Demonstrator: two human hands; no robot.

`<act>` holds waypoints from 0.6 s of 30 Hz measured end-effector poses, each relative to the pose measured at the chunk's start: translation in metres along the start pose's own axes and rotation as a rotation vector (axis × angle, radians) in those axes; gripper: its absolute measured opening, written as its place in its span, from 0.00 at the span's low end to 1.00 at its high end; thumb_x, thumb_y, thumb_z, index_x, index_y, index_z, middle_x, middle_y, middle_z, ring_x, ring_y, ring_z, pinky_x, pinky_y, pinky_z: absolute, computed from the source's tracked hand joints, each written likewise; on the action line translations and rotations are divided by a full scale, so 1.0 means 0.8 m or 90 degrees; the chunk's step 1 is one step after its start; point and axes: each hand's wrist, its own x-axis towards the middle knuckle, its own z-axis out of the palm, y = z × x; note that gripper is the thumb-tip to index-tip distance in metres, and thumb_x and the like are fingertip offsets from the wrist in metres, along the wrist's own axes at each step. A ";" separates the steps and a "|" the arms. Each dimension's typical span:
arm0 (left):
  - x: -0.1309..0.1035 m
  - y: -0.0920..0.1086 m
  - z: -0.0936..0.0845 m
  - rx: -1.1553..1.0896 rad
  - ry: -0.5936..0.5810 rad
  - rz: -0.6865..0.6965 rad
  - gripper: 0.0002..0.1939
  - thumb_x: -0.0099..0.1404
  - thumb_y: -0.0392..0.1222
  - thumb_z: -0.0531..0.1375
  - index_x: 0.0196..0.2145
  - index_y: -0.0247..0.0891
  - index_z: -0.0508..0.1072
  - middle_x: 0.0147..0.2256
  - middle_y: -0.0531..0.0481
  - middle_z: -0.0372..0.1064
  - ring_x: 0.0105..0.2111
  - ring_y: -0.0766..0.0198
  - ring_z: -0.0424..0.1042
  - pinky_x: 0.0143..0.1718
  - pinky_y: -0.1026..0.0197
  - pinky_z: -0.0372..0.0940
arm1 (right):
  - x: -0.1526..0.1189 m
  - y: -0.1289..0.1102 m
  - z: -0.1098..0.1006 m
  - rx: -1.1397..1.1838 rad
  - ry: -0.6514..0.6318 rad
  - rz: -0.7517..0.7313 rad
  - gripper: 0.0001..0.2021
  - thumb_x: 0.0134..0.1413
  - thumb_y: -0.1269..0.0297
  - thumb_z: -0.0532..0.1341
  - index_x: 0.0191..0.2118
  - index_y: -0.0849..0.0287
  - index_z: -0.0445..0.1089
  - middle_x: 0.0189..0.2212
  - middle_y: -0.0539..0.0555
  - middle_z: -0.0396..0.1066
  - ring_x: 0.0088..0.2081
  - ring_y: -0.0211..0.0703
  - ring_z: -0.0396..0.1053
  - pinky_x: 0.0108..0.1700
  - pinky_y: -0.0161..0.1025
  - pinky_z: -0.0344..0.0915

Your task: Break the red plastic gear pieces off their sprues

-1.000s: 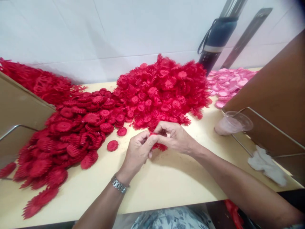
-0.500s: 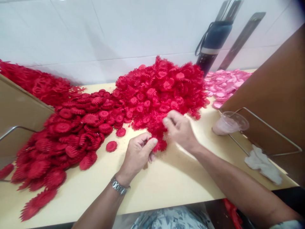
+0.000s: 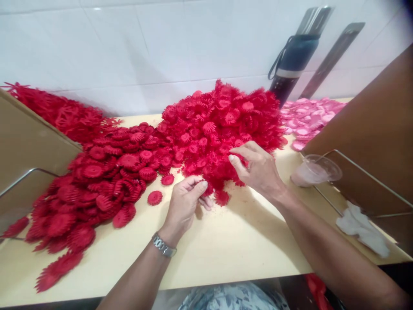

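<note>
My left hand (image 3: 185, 202), with a metal watch (image 3: 163, 244) on its wrist, pinches a small red petal piece (image 3: 209, 189) between thumb and fingers; much of the piece is hidden. To its right, my right hand (image 3: 260, 170) is held with thumb and forefinger apart at the front of a heap of fringed red petal pieces (image 3: 222, 114). I see nothing held in it. A single red piece (image 3: 222, 197) lies on the table between the two hands. Left of my left hand lies another loose red disc (image 3: 155, 197).
A pile of red toothed discs (image 3: 93, 172) covers the left, with star-shaped red pieces (image 3: 69, 114) behind. Pink pieces (image 3: 309, 116), a dark blue flask (image 3: 295, 60), a plastic cup (image 3: 311, 170) and crumpled tissue (image 3: 363, 228) are on the right. Brown panels (image 3: 371, 112) flank the table.
My right hand has moved right, away from my left hand, and its fingers have spread from a pinch. My left hand keeps its pinch. The whole view has shifted slightly.
</note>
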 end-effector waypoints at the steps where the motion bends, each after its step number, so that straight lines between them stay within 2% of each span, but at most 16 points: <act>1: 0.001 -0.001 0.000 0.002 0.007 0.007 0.09 0.54 0.41 0.60 0.23 0.34 0.64 0.16 0.56 0.64 0.13 0.70 0.64 0.13 0.68 0.60 | 0.000 -0.002 -0.001 0.015 0.009 -0.001 0.09 0.54 0.67 0.56 0.37 0.59 0.72 0.32 0.55 0.68 0.33 0.42 0.67 0.37 0.38 0.64; 6: 0.001 -0.005 -0.001 -0.014 0.027 0.020 0.13 0.53 0.43 0.61 0.21 0.35 0.62 0.15 0.59 0.59 0.11 0.77 0.55 0.10 0.73 0.50 | 0.001 -0.008 -0.003 0.087 0.030 -0.039 0.08 0.54 0.70 0.54 0.35 0.60 0.72 0.27 0.53 0.67 0.30 0.40 0.66 0.32 0.36 0.62; 10: -0.001 -0.006 0.001 -0.022 0.081 0.007 0.16 0.52 0.47 0.62 0.20 0.36 0.60 0.15 0.61 0.55 0.12 0.77 0.52 0.10 0.74 0.46 | 0.001 -0.017 -0.007 0.124 0.061 -0.061 0.08 0.55 0.70 0.54 0.33 0.60 0.71 0.24 0.53 0.65 0.28 0.40 0.64 0.31 0.36 0.61; 12: 0.000 -0.006 0.002 -0.012 0.103 0.001 0.18 0.52 0.48 0.62 0.19 0.36 0.59 0.14 0.61 0.53 0.12 0.77 0.52 0.10 0.73 0.45 | -0.001 -0.024 -0.008 0.171 0.048 -0.064 0.08 0.55 0.70 0.54 0.31 0.60 0.70 0.24 0.53 0.66 0.27 0.39 0.64 0.30 0.36 0.61; 14: 0.000 -0.008 0.002 0.002 0.100 0.007 0.19 0.52 0.51 0.62 0.19 0.36 0.59 0.14 0.61 0.52 0.12 0.77 0.51 0.10 0.72 0.45 | -0.006 -0.035 -0.006 0.251 -0.018 -0.062 0.07 0.55 0.69 0.55 0.30 0.60 0.69 0.24 0.52 0.66 0.28 0.37 0.64 0.31 0.35 0.60; 18: 0.000 -0.012 0.003 0.025 0.067 0.026 0.21 0.52 0.55 0.61 0.19 0.36 0.59 0.14 0.61 0.51 0.13 0.77 0.50 0.11 0.72 0.46 | -0.017 -0.052 0.004 0.407 -0.221 0.007 0.06 0.50 0.66 0.62 0.28 0.60 0.64 0.23 0.47 0.64 0.25 0.34 0.62 0.28 0.32 0.59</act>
